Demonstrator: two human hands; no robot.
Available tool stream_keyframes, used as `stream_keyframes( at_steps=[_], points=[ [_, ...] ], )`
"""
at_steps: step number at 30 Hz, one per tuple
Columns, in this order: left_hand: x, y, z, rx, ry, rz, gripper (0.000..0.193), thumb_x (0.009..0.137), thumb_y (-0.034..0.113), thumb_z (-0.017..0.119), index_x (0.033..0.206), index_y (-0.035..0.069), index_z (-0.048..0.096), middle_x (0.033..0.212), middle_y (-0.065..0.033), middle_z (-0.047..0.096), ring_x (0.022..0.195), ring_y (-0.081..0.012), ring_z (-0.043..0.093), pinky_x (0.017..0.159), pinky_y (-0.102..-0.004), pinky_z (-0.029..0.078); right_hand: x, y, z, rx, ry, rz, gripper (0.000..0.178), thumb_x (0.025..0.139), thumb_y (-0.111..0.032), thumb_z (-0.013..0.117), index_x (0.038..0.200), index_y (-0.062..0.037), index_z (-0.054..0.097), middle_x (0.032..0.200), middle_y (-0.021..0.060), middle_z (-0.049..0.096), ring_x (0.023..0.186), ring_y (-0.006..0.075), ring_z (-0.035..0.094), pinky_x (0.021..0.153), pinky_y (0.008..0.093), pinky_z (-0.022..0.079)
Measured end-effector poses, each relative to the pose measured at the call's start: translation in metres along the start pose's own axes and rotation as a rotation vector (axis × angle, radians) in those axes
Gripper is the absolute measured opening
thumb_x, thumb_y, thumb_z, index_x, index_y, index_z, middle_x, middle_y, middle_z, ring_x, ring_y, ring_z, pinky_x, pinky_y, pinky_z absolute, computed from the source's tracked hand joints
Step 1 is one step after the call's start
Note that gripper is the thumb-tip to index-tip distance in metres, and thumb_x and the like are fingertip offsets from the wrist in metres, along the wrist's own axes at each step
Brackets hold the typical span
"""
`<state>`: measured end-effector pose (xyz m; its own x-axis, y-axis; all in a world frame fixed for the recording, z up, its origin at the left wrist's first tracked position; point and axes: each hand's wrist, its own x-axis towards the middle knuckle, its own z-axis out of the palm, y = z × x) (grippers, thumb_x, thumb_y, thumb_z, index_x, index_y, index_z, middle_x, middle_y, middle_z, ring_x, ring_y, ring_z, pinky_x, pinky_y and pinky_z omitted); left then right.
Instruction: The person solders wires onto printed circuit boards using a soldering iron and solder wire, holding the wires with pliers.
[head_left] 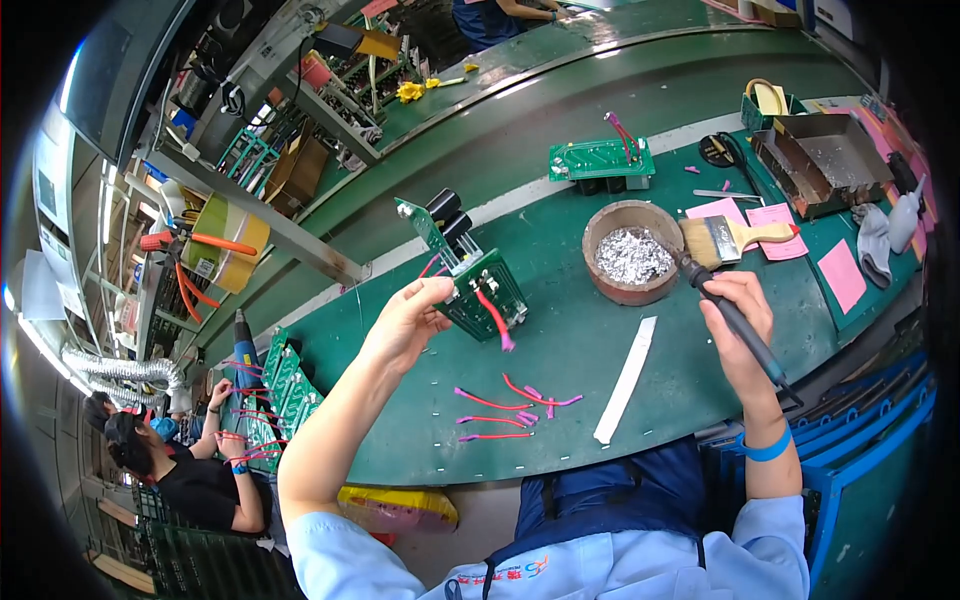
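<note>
My left hand (405,318) pinches the edge of a green circuit board (488,300) and keeps it raised over the bench. Black cylindrical capacitors (447,212) stick out behind the board, and a red wire (493,312) with a purple end hangs from its face. In my right hand (738,318) is a soldering iron (762,354), gripped by its dark handle. Its front end reaches the rim of a round brown bowl (628,293) holding silvery solder scraps (633,256); the very tip is hard to make out. Several loose red wires (497,421) lie on the bench below the board.
On the green bench (560,350) are a white strip (627,380), a brush (740,238), pink papers (842,277), a metal tray (825,160) and another circuit board (600,160). Pliers (190,262) hang at left. A co-worker (195,475) sits beside more boards (290,390).
</note>
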<state>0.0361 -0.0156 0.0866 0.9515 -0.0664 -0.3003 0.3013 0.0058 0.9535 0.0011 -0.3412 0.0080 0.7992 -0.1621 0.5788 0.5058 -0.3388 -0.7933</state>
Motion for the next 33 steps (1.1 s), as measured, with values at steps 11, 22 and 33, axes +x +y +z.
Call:
stream_keyframes(
  at_steps=[11,22,33],
  points=[
    [0.006,0.001,-0.008,0.098,0.004,0.039,0.022,0.072,0.028,0.061,0.084,0.011,0.053,0.078,0.0035,0.053,0.066,-0.0043,0.044,0.061,-0.0203,0.036,0.001,0.003,-0.001,0.008,-0.012,-0.081,0.018,0.065,0.006,0.057,0.081,0.0003,0.054,0.08,0.01,0.049,0.069,0.0167,0.051,0.059,0.0246,0.042],
    [0.007,0.008,-0.012,0.111,0.016,0.001,0.025,0.073,0.034,0.059,0.081,0.012,0.051,0.069,0.0043,0.054,0.06,-0.0044,0.045,0.057,-0.0196,0.035,0.001,0.011,0.002,-0.054,-0.005,-0.062,0.015,0.067,0.005,0.056,0.08,-0.0005,0.052,0.08,0.0081,0.046,0.067,0.0143,0.047,0.055,0.0227,0.039],
    [0.015,0.007,-0.026,0.162,0.103,0.109,0.036,0.075,0.045,0.052,0.085,0.01,0.054,0.069,0.0021,0.056,0.057,-0.0053,0.048,0.052,-0.0189,0.035,-0.007,0.024,0.009,0.051,0.036,-0.06,0.014,0.071,0.003,0.052,0.085,0.0003,0.053,0.084,0.0089,0.045,0.07,0.0146,0.05,0.06,0.0229,0.042]
  ],
)
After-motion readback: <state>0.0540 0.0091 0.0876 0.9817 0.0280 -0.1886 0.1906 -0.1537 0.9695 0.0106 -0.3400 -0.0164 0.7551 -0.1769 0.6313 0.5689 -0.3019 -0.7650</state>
